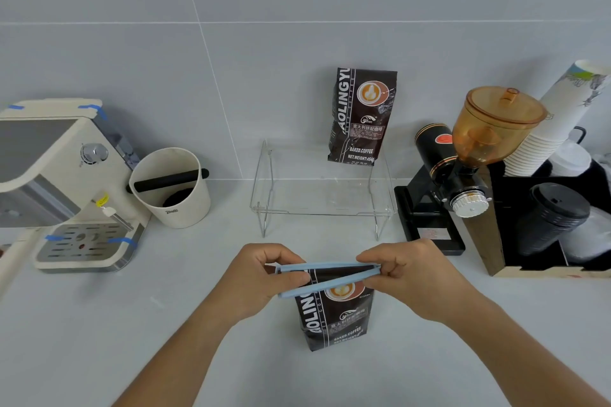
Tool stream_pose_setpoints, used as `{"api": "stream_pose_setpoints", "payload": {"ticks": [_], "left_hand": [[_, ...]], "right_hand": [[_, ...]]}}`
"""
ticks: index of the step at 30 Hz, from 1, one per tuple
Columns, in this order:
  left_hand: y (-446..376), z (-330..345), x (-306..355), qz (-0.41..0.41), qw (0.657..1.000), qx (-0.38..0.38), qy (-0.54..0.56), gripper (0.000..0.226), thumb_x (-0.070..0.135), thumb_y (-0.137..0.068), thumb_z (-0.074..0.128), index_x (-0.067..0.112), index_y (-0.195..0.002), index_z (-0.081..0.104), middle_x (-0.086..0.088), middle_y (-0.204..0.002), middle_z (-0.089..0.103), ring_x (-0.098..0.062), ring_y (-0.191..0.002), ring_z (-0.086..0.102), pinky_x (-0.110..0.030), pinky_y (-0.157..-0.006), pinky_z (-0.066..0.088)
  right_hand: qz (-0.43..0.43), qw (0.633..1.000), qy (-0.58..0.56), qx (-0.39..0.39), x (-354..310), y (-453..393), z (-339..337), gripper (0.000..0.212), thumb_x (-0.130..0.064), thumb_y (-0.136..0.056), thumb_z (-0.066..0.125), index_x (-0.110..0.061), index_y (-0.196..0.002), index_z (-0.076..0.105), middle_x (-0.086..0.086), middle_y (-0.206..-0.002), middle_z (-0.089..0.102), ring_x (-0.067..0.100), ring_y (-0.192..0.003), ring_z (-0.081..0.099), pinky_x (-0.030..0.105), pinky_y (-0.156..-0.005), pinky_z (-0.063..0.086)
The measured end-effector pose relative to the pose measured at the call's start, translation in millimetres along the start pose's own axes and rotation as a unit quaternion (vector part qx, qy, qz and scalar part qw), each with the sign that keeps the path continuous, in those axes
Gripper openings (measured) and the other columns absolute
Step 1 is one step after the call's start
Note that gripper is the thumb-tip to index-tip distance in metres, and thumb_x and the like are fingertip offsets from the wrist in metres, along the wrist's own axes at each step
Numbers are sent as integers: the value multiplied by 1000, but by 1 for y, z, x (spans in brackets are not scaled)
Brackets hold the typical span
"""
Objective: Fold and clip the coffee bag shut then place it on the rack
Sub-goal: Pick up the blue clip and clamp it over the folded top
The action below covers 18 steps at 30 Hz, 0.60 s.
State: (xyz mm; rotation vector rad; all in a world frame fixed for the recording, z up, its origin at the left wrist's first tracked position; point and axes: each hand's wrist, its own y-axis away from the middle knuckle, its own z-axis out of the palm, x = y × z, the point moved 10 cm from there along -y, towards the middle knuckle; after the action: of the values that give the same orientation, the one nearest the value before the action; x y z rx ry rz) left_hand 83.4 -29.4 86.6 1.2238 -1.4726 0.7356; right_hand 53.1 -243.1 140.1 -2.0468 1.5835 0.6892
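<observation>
I see my left hand (pixel 264 269) and right hand (pixel 401 269) holding the open blue clip (pixel 325 276) over the near coffee bag (pixel 335 314) on the counter (pixel 132 324). A second coffee bag (pixel 360 116) stands on the far clear rack (pixel 322 188).

Head-worn view, downward over counter (pixel 99 324)

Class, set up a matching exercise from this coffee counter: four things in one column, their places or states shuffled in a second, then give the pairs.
Things:
1. blue clip
2. second coffee bag
3. cream tub
4. paper cups

Places or states:
A. stacked at far right
B. open, held in both hands
C. beside the coffee machine
D. on the clear rack

Pairs: 1-B, 2-D, 3-C, 4-A
</observation>
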Motion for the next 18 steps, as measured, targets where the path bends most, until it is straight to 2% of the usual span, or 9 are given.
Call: {"api": "stream_pose_setpoints", "payload": {"ticks": [2,4,6,8,11,13,15,18], "left_hand": [[2,0,-2,-7,1000,-2,9,8,23,-75,83,29,-79,80,0,-84,78,-11,-72,68,-26,-65,51],[8,1,-4,-5,1000,-18,20,22,27,-67,86,34,-86,79,6,-90,78,-8,-80,72,-22,-71,56],[14,1,-3,23,999,-35,-29,37,25,-65,89,44,-94,76,17,-99,76,-7,-91,73,-18,-80,57],[19,-2,0,59,992,-31,-103,44,24,-73,85,54,-100,69,31,-104,71,3,-99,68,-9,-88,50],[24,-8,2,71,983,-17,-166,41,29,-80,79,54,-109,64,49,-104,62,16,-104,60,-1,-89,43],[26,-12,2,71,980,-18,-186,38,33,-81,77,53,-110,63,54,-100,59,20,-104,58,2,-84,42],[29,-12,5,75,976,-21,-201,36,35,-83,75,55,-110,62,54,-97,60,19,-101,59,-2,-80,46],[32,-10,11,86,973,-24,-213,33,35,-87,70,55,-112,59,42,-102,66,-2,-92,68,-24,-76,56]], "right_hand": [[0,1000,4,-1,0,-1,0,27,-25,-74,80,-30,-100,75,-5,-72,75,10,-68,67,21,-62,56],[-2,1000,11,-4,-1,-3,2,24,-25,-75,80,-31,-98,75,-7,-71,74,7,-68,66,19,-60,56],[-4,1000,14,-5,-1,-3,3,23,-25,-75,80,-30,-97,75,-9,-70,74,6,-69,66,19,-60,55],[-3,1000,7,-5,-1,-3,3,23,-24,-74,80,-30,-96,76,-11,-67,72,4,-72,65,20,-60,55],[5,1000,5,-10,1,-2,2,23,-25,-74,80,-32,-96,75,-19,-65,67,3,-72,66,21,-58,57],[6,1000,6,-11,1,-2,3,23,-24,-75,80,-32,-96,75,-18,-65,67,4,-70,66,20,-58,57],[0,1000,7,-3,-1,-2,2,24,-21,-74,81,-30,-96,76,-13,-65,69,7,-67,66,19,-58,56],[-7,1000,0,11,-2,-2,0,25,-18,-72,83,-27,-95,77,-5,-65,73,7,-67,65,16,-61,54]]}}
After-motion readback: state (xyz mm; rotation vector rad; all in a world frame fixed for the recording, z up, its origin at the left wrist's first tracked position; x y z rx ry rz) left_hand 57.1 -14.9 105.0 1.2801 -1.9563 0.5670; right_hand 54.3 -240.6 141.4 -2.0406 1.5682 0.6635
